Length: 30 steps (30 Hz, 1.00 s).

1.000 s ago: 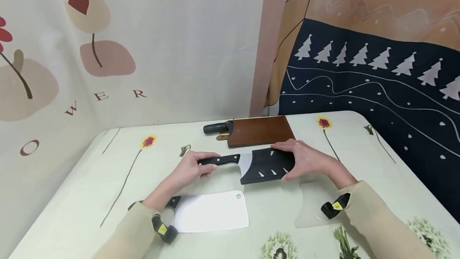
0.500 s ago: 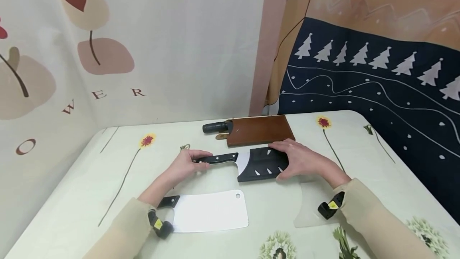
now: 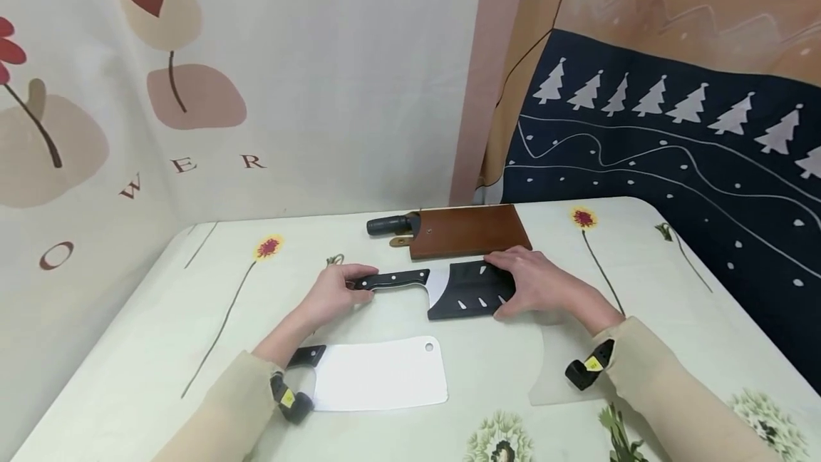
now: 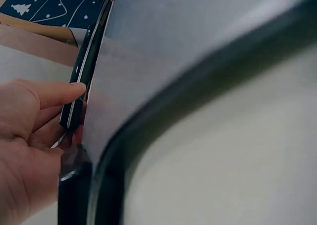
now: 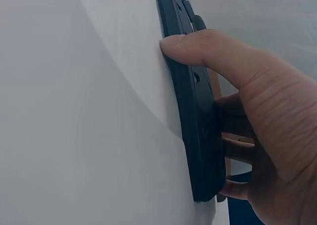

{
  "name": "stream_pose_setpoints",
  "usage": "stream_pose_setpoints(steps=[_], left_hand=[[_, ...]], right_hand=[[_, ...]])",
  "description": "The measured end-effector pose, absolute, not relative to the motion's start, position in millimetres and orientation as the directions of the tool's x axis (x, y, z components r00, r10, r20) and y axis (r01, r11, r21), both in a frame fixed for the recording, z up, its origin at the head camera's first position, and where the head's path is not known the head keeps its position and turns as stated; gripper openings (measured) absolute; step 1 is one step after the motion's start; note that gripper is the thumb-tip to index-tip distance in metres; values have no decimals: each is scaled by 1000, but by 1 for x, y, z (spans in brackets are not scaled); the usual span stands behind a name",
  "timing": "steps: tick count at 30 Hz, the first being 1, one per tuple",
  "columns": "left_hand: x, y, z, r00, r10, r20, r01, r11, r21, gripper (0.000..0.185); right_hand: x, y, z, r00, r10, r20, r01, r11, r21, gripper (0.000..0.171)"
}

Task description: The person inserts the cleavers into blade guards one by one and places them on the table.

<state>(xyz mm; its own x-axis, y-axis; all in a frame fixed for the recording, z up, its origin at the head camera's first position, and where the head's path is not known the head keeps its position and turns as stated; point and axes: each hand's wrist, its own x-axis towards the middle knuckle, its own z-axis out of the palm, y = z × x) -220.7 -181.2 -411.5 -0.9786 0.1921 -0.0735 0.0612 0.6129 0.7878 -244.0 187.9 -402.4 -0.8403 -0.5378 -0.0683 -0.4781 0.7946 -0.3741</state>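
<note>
A cleaver lies level in the middle of the head view, its blade in a black blade guard (image 3: 471, 291) pierced by small teardrop slots. A strip of bare metal shows between guard and black riveted handle (image 3: 400, 278). My left hand (image 3: 336, 296) pinches the butt end of that handle between thumb and fingers. On the other side, my right hand (image 3: 541, 285) grips the guard's far end, thumb (image 5: 185, 49) on the near edge and fingers around the opposite edge. Nearer to me lies a second cleaver (image 3: 381, 375) with a bare, shiny blade; my left wrist partly covers its handle.
At the table's back edge lies a brown leather sheath (image 3: 471, 232) with a black handle (image 3: 388, 225) sticking out of it. A pale, translucent flat piece (image 3: 554, 369) rests under my right forearm. Printed curtains stand behind the flower-patterned tablecloth (image 3: 212, 319).
My right hand and the guarded cleaver have shifted slightly left and back. My left hand has slid left to the handle's butt end. The other things have stayed put.
</note>
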Motion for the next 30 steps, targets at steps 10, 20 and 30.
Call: stream_pose_setpoints(steps=[10, 20, 30], left_hand=[[-220, -181, -409, -988, 153, -24, 82, 650, 755, 46], [-219, -174, -408, -987, 158, 22, 123, 666, 736, 43], [-218, -190, -411, -989, 138, -42, 50, 602, 797, 45]], right_hand=[[-249, 184, -400, -847, -514, -134, -434, 815, -385, 97], [-246, 195, -400, -847, -516, -127, -421, 797, -433, 97], [-250, 204, -401, -822, -559, -110, -449, 755, -479, 96]])
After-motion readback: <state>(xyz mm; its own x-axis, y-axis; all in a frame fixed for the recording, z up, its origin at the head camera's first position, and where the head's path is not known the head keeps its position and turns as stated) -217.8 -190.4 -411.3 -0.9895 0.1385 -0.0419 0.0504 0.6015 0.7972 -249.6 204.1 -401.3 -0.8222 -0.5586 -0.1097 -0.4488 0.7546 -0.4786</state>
